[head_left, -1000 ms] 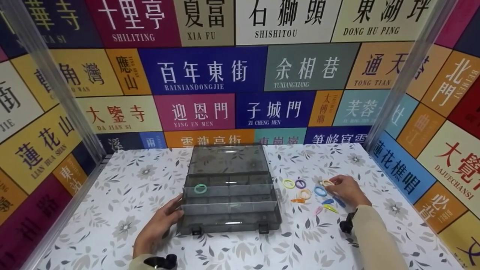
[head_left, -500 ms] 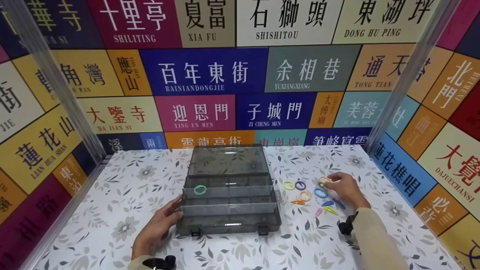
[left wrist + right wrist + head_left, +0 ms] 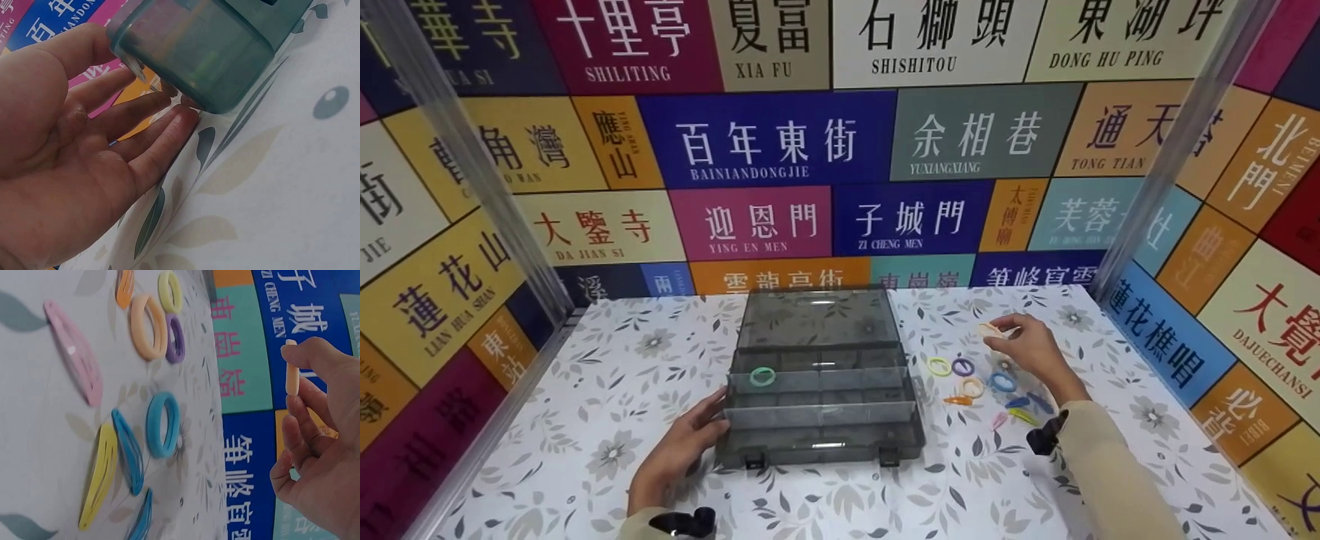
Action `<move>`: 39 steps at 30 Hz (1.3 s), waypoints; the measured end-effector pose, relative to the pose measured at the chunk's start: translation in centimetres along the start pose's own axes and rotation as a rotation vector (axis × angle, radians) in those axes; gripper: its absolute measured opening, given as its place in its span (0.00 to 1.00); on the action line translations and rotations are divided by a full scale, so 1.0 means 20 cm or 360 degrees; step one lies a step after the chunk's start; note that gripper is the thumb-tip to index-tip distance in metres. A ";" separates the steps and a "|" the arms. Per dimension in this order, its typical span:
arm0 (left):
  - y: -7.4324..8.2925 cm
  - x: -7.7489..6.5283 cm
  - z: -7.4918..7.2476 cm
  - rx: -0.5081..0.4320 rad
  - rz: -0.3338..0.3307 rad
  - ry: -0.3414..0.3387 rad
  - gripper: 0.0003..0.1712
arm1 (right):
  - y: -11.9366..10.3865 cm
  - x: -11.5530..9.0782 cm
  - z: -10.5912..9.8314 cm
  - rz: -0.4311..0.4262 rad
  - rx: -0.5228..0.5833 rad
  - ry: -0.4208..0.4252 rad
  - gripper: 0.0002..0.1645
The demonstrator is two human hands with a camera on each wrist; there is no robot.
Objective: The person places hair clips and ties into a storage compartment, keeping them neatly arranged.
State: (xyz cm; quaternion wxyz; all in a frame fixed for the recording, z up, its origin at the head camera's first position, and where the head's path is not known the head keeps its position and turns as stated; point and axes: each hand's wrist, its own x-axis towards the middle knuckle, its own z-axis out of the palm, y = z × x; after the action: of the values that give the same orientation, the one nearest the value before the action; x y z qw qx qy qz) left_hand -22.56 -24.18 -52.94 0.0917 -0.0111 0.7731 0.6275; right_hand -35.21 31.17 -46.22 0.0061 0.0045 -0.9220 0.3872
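A pale orange hair tie (image 3: 292, 374) is pinched between the thumb and index finger of my right hand (image 3: 1031, 351), raised above the table beyond the other hair items. My left hand (image 3: 677, 452) touches the left side of the dark translucent compartment box (image 3: 825, 444), its fingers fairly straight in the left wrist view. The box's lid stands open at the back. A green hair tie (image 3: 763, 376) lies in its left rear part. Below my right hand lie a blue hair tie (image 3: 163, 424), a peach one (image 3: 148, 327), a purple one (image 3: 175, 338) and a yellow one (image 3: 170, 291).
Snap hair clips lie nearby: pink (image 3: 74, 354), yellow (image 3: 99, 477), orange (image 3: 125, 288) and two blue, one of them (image 3: 129, 453) beside the yellow clip. Flower-patterned white covering (image 3: 615, 450) spans the table. Printed sign panels (image 3: 765, 142) wall off the back and sides.
My right hand has lifted the pale orange hair tie from beside the blue one and moved it up and away toward the back. My left hand stays at the box.
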 end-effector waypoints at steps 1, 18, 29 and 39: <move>0.00 0.00 0.00 0.0001 -0.0001 -0.0003 0.36 | -0.01 0.00 0.01 -0.0015 0.0000 0.0001 0.30; 0.00 0.01 0.00 -0.0053 -0.0031 0.0014 0.36 | -0.27 0.01 0.23 -0.0270 0.0093 0.0030 0.20; 0.00 0.01 0.00 -0.0065 -0.0012 0.0004 0.35 | -0.45 0.01 0.36 -0.0365 0.0171 -0.0036 0.22; 0.01 0.00 0.00 -0.0042 -0.0063 0.0004 0.36 | -0.60 0.00 0.48 -0.0441 0.0202 -0.0121 0.19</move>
State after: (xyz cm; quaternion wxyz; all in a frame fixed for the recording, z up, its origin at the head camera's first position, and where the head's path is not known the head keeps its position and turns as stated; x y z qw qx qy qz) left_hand -22.55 -24.18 -52.79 0.1031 -0.0285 0.7646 0.6355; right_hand -35.17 15.88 -44.37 0.0244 0.1468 -0.8858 0.4396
